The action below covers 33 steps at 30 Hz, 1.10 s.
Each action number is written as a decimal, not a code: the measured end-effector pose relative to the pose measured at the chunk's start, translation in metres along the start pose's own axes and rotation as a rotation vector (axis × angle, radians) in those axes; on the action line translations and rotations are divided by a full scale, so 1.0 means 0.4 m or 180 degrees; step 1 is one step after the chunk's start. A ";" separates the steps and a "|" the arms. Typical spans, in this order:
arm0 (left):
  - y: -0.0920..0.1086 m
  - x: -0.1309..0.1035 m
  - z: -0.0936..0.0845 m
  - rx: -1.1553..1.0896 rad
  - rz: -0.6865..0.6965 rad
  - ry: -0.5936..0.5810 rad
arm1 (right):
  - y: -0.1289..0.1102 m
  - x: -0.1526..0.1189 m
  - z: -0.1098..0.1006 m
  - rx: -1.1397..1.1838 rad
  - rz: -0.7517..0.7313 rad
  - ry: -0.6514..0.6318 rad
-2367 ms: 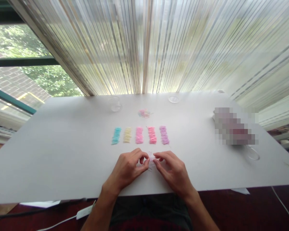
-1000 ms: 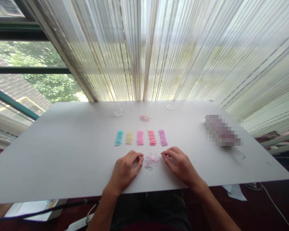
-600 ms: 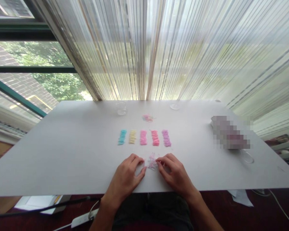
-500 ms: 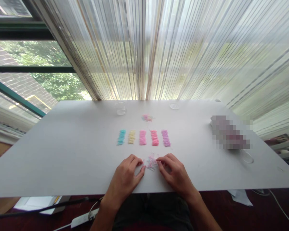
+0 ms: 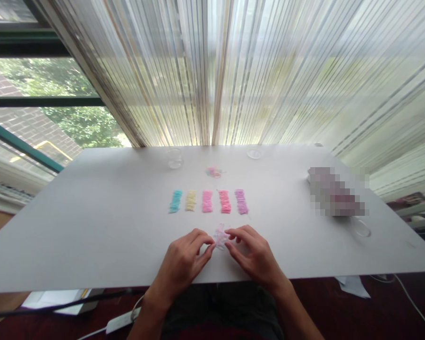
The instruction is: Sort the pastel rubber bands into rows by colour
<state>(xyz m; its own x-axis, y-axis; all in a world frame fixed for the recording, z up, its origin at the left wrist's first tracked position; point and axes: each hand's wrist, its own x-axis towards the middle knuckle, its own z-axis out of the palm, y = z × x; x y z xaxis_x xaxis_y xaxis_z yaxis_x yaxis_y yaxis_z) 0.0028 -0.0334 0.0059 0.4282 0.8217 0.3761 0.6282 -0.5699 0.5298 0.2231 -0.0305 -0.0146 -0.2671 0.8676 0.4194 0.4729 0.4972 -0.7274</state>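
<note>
A small loose pile of thin pastel bands (image 5: 220, 235), pink, lilac and pale blue, lies on the white table between my hands. My left hand (image 5: 186, 257) is at its left edge, thumb and forefinger tips brought together. Whatever they pinch is too small to make out. On the right side, my right hand (image 5: 253, 252) has thumb and forefinger apart, their tips at the pile's edge. Beyond the hands, five neat strips stand in a row: turquoise (image 5: 175, 201), pale yellow (image 5: 191, 200), pink (image 5: 207, 201), coral (image 5: 225, 201) and purple (image 5: 241, 201).
Farther back lies a mixed pastel heap (image 5: 214, 172). A clear plastic cup (image 5: 174, 159) and a clear round lid (image 5: 254, 154) are near the table's far edge. A blurred-out pouch with a loop (image 5: 335, 193) rests at the right. Striped curtains hang behind the table (image 5: 92, 226).
My left thumb and forefinger have closed together and moved slightly right, to the pile. My right thumb and forefinger have parted. The whole view has shifted slightly.
</note>
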 end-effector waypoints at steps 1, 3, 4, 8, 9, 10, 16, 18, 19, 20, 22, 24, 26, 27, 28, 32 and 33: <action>0.003 0.003 0.001 -0.0077 0.0051 -0.0036 | 0.001 -0.001 0.000 0.0044 -0.0019 -0.0034; 0.006 0.009 0.005 -0.0184 0.0109 -0.0080 | 0.001 -0.002 -0.001 0.0113 -0.0031 -0.0087; 0.006 0.011 0.008 -0.0229 0.0119 -0.0087 | 0.001 -0.002 -0.001 0.0134 -0.0029 -0.0101; 0.003 0.013 0.013 -0.0399 0.0105 -0.0074 | 0.001 -0.001 -0.003 0.0178 -0.0020 -0.0097; 0.002 0.013 0.014 -0.0433 0.0089 -0.0050 | 0.001 -0.001 -0.003 0.0198 -0.0033 -0.0094; 0.001 0.013 0.015 -0.0468 0.0065 -0.0017 | 0.002 -0.001 -0.003 0.0218 -0.0049 -0.0086; -0.006 0.014 0.025 -0.0749 -0.0077 0.0132 | 0.004 0.000 -0.003 0.0182 -0.0059 -0.0028; -0.008 0.014 0.030 -0.0938 -0.0160 0.0165 | 0.004 0.000 -0.003 0.0168 -0.0049 -0.0041; -0.009 0.015 0.032 -0.1026 -0.0203 0.0176 | 0.004 0.000 -0.003 0.0164 -0.0046 -0.0036; -0.009 0.017 0.034 -0.1096 -0.0240 0.0175 | 0.003 0.001 -0.003 0.0162 -0.0043 -0.0025; -0.010 0.021 0.037 -0.1134 -0.0311 0.0147 | 0.002 0.001 -0.003 0.0176 -0.0040 0.0013; -0.009 0.025 0.038 -0.1087 -0.0382 0.0104 | 0.001 0.001 -0.003 0.0195 -0.0027 0.0053; -0.009 0.030 0.037 -0.1023 -0.0438 0.0065 | 0.001 0.000 -0.003 0.0197 0.0003 0.0061; -0.009 0.032 0.037 -0.0996 -0.0459 0.0046 | 0.001 0.000 -0.003 0.0192 0.0020 0.0056; -0.010 0.033 0.037 -0.0974 -0.0472 0.0022 | 0.002 0.000 -0.002 0.0188 0.0035 0.0044; -0.016 0.037 0.035 -0.0888 -0.0477 -0.0045 | 0.005 0.000 0.000 0.0177 0.0058 0.0028; -0.019 0.038 0.035 -0.0873 -0.0472 -0.0051 | 0.006 0.001 0.000 0.0164 0.0061 0.0035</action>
<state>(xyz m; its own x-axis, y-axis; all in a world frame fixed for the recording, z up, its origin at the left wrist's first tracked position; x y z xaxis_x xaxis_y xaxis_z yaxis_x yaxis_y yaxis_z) 0.0136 -0.0166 -0.0030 0.3565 0.8948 0.2686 0.4867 -0.4233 0.7641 0.2242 -0.0292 -0.0161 -0.2490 0.8770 0.4109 0.4339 0.4803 -0.7623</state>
